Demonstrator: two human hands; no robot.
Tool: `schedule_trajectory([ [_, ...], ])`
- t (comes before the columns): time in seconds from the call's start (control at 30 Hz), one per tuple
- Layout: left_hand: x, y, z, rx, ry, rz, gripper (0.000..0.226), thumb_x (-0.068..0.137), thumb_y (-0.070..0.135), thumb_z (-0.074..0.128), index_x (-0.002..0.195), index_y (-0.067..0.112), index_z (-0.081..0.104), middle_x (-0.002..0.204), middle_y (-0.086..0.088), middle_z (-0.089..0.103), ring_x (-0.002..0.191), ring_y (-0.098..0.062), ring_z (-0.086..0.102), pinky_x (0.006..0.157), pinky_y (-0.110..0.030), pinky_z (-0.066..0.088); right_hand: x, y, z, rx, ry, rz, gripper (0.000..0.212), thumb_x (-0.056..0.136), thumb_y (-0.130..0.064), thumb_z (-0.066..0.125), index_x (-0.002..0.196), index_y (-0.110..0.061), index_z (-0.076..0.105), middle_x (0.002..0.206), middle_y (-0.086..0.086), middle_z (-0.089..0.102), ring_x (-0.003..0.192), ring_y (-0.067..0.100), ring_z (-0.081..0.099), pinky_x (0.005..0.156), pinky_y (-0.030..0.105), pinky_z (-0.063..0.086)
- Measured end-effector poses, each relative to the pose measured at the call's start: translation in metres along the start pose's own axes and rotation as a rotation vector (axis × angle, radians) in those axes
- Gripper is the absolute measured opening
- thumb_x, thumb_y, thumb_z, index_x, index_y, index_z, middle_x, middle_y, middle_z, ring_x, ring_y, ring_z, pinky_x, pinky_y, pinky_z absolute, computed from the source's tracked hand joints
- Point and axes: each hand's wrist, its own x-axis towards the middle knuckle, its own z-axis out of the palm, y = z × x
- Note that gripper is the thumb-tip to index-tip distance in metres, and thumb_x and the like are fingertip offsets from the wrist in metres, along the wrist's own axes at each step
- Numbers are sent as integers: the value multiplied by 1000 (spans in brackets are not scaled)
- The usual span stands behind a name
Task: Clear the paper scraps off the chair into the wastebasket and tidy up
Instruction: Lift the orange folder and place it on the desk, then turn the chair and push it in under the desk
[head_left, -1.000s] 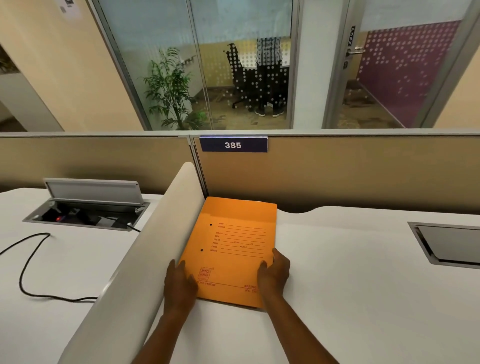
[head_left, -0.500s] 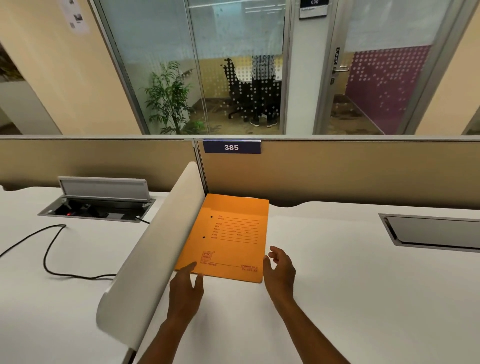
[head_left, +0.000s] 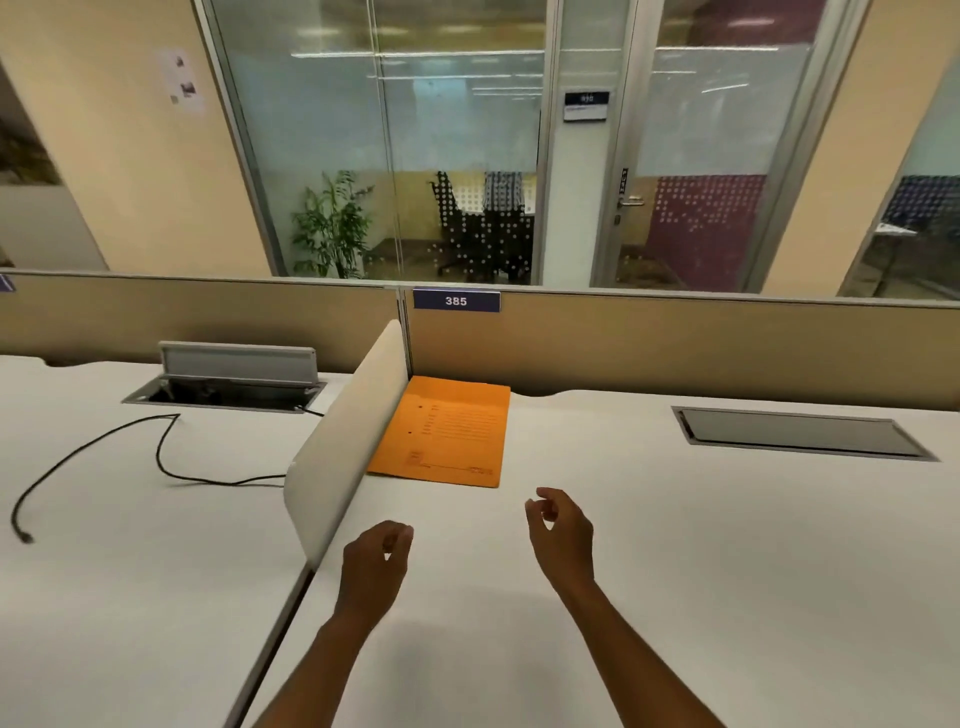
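paper scraps, chair and wastebasket: none in frame, so their location can't be told from this view. what shows is the tidy-up part: orange folder (head_left: 441, 433) lies flat on the white desk (head_left: 675, 545), tucked in the corner against the curved divider (head_left: 348, 431) and the back partition (head_left: 675, 343). left hand (head_left: 375, 564) and right hand (head_left: 562, 530) hover over the desk near the folder's front edge, clear of it, fingers loosely curled, both empty. judgement: folder looks placed; next move means turning to find the chair and bin. folder print too blurred to read, probably a form. forearms cut off at the bottom edge.
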Motion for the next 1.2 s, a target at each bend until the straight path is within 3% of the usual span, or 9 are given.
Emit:
schedule_trajectory([
  [0.33, -118, 43, -40, -123, -74, -31, 22, 94, 18, 58, 76, 20, 70, 73, 7, 73, 75, -4, 68, 70, -24, 50, -138, -18, -78, 9, 73, -17, 20, 92, -21, 60, 109, -11, 67, 96, 0, 69, 85, 10, 61, 77, 17, 42],
  [0.5, -168, 54, -42, -131, -131, -20, 23, 96, 20, 54, 82, 17, 71, 80, 6, 73, 79, -8, 68, 72, -21, 49, -191, -10, -111, -21, 69, -1, 21, 95, -23, 58, 111, -12, 65, 96, -8, 62, 87, 7, 59, 79, 17, 44],
  [0.63, -199, 62, -41, -125, -162, -39, 23, 97, 22, 52, 86, 16, 72, 82, 4, 73, 82, -10, 68, 76, -25, 50, -223, -1, -137, -32, 79, 36, 23, 95, -26, 57, 113, -14, 64, 97, -9, 61, 87, 5, 57, 73, 8, 40],
  [0.77, -227, 73, -36, -103, -180, -44, 23, 97, 24, 51, 86, 19, 71, 81, 8, 72, 81, -7, 67, 72, -19, 45, -253, 12, -168, -24, 86, 83, 24, 95, -28, 56, 115, -16, 63, 98, -10, 60, 88, 3, 57, 74, 7, 39],
  [0.9, -262, 94, -28, -117, -206, -61, 21, 97, 27, 50, 86, 24, 67, 81, 12, 70, 83, -3, 65, 78, -23, 47, -284, 25, -205, -8, 90, 109, 22, 95, -31, 56, 114, -21, 61, 99, -13, 60, 86, -4, 56, 70, 2, 37],
  [1.2, -387, 159, -6, -159, -257, -87, 24, 97, 30, 50, 87, 19, 69, 84, 4, 72, 83, -9, 65, 73, -23, 48, -369, 52, -311, 24, 104, 109, 21, 94, -34, 56, 112, -25, 62, 97, -17, 58, 88, -8, 54, 69, 6, 39],
])
